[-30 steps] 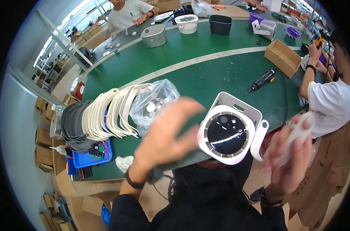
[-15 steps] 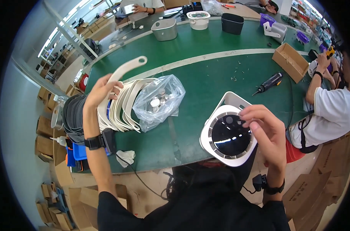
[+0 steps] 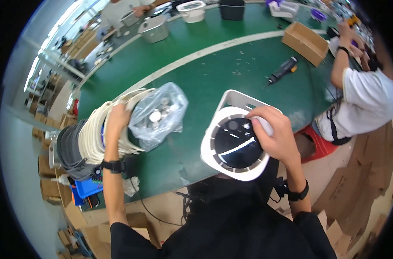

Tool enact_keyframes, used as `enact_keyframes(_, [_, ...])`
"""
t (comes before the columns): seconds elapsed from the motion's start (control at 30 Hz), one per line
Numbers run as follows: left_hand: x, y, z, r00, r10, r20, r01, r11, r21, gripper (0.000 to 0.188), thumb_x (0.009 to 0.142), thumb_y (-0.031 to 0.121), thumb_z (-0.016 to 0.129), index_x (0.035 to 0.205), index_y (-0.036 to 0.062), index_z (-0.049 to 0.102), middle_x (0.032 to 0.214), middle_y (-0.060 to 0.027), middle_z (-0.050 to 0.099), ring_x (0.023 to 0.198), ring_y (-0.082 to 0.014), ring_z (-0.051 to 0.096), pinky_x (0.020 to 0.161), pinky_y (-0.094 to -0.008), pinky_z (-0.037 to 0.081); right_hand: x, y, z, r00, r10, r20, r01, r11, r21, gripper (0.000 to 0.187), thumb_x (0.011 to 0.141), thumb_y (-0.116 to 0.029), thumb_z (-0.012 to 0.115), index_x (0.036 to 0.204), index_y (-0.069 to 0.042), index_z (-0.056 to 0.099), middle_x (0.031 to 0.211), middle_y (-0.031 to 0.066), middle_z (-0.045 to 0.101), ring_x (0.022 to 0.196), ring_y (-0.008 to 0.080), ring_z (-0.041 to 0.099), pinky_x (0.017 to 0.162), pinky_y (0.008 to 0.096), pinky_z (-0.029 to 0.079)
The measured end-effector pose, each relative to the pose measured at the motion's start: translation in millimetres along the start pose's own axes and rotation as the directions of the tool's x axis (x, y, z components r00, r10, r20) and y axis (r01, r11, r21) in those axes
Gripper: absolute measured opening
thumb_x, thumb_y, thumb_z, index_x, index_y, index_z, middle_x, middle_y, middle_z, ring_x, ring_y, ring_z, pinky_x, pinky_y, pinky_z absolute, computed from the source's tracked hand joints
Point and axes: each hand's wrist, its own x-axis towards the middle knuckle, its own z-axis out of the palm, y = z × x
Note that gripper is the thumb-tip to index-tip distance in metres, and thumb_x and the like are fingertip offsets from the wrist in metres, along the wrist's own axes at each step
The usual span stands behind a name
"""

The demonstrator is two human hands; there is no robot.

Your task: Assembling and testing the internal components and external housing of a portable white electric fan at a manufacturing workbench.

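Note:
A white rounded appliance (image 3: 208, 160) with a glossy black disc and a segmented silver ring rests near my body at the table's front edge. Its upper right rim is gripped by my right hand (image 3: 275, 137), thumb over the disc's edge and fingers curled beyond. On the left, my left hand (image 3: 118, 117) is closed at the top of a row of cream curved handles (image 3: 91, 138); its fingertips are partly hidden among them. Beside that hand lies a clear plastic bag (image 3: 172, 103) with several round silvery-white caps (image 3: 155, 116) inside.
A cordless screwdriver (image 3: 283, 70) and an open cardboard box (image 3: 306, 43) lie to the right on the green table (image 3: 196, 77). Dark grey handles (image 3: 71, 151) and a blue tray (image 3: 89, 187) are at left. A co-worker in white (image 3: 365, 95) sits at right; bins stand along the back.
My left hand has lowered a raised cream handle into the row, where it no longer sticks up. My right hand has closed onto the appliance's rim. The whole view has shifted.

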Motion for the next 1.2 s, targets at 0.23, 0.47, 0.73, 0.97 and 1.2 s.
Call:
enact_keyframes(0.23, [-74.9, 186.4, -112.4, 0.968, 0.012, -0.249, -0.101, 0.932, -0.347, 0.031, 0.098, 0.020, 0.060, 0.118, -0.0029, 0.065, 0.104, -0.0195, 0.071, 0.088, -0.0210, 0.070, 0.074, -0.0323, 0.055, -22.1, 19.0, -15.8, 0.916, -0.104, -0.388, -0.068, 0.912, -0.404, 0.033, 0.081, -0.011, 0.069, 0.112, -0.001, 0.063, 0.113, 0.0170, 0.060, 0.096, 0.0327, 0.060, 0.076, 0.0382, 0.051])
enact_keyframes(0.47, [-95.1, 274.8, -48.6, 0.876, 0.382, 0.296, 0.034, 0.562, -0.826, 0.060, 0.097, 0.027, 0.062, 0.142, -0.0069, 0.041, 0.118, -0.0229, 0.066, 0.104, -0.0275, 0.066, 0.093, -0.0345, 0.050, -78.4, -2.8, -17.3, 0.811, 0.571, 0.125, -0.561, 0.701, 0.439, 0.083, 0.094, -0.025, 0.067, 0.154, 0.004, 0.017, 0.120, 0.0236, 0.062, 0.091, 0.0218, 0.065, 0.066, 0.0293, 0.055])
enact_keyframes(0.73, [-92.5, 281.6, -33.0, 0.917, 0.365, -0.161, -0.206, 0.090, -0.974, 0.078, 0.087, 0.004, 0.070, 0.151, -0.0049, 0.027, 0.146, -0.0204, 0.043, 0.132, -0.0274, 0.047, 0.111, -0.0383, 0.036, -77.0, 8.0, 4.4, 0.959, 0.234, -0.161, -0.103, 0.814, 0.572, 0.103, 0.083, -0.014, 0.076, 0.157, 0.003, 0.006, 0.138, 0.0279, 0.052, 0.116, 0.0312, 0.062, 0.099, 0.0380, 0.049])
enact_keyframes(0.97, [-100.5, 225.5, -32.7, 0.714, 0.518, -0.471, -0.695, 0.445, -0.565, 0.073, 0.072, 0.011, 0.076, 0.139, 0.0003, 0.049, 0.136, -0.0237, 0.051, 0.121, -0.0382, 0.054, 0.105, -0.0437, 0.041, -76.6, 44.0, 15.8, 0.914, -0.287, -0.286, 0.322, 0.943, 0.085, 0.097, 0.069, 0.010, 0.073, 0.153, -0.017, 0.032, 0.120, 0.0219, 0.064, 0.107, 0.0420, 0.064, 0.083, 0.0424, 0.056])
enact_keyframes(1.2, [-84.6, 201.0, -42.9, 0.739, 0.664, -0.114, -0.558, 0.509, -0.655, 0.094, 0.075, 0.021, 0.083, 0.154, 0.0148, 0.031, 0.155, -0.0313, 0.029, 0.140, -0.0487, 0.035, 0.113, -0.0511, 0.034, -66.0, 39.4, 26.6, 0.807, -0.554, -0.207, 0.587, 0.792, 0.169, 0.069, 0.069, -0.002, 0.079, 0.132, -0.013, 0.053, 0.131, 0.0187, 0.062, 0.113, 0.0461, 0.062, 0.091, 0.0457, 0.058])
